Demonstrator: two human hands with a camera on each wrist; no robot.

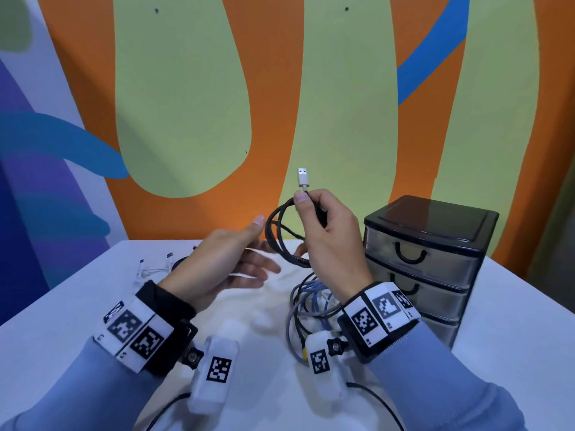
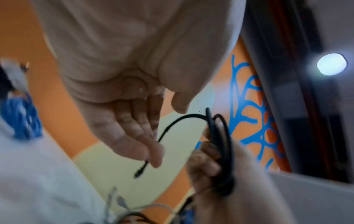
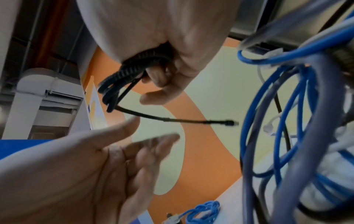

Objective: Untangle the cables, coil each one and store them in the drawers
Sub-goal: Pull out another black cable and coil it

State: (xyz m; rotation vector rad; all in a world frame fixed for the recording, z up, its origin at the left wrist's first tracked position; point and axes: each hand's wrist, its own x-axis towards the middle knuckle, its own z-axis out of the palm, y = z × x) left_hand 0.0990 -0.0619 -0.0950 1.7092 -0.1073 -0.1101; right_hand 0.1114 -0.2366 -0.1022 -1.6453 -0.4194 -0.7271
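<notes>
My right hand (image 1: 323, 225) grips a coiled black braided cable (image 1: 281, 234) above the table, thumb and forefinger pinching it just below its silver USB plug (image 1: 303, 177), which points up. The coil's loose black end (image 3: 228, 122) sticks out sideways in the right wrist view. My left hand (image 1: 236, 259) hovers just left of the coil with straight, spread fingers (image 2: 138, 136) and holds nothing. A tangle of blue and grey cables (image 1: 314, 303) lies on the white table (image 1: 62, 321) under my right wrist. A black three-drawer unit (image 1: 426, 259) stands at the right, drawers closed.
A white cable (image 1: 155, 269) with several small plugs lies at the table's far left, beside a dark cable partly hidden by my left hand. A small blue coil (image 3: 201, 210) lies on the table in the right wrist view. A painted wall stands right behind the table.
</notes>
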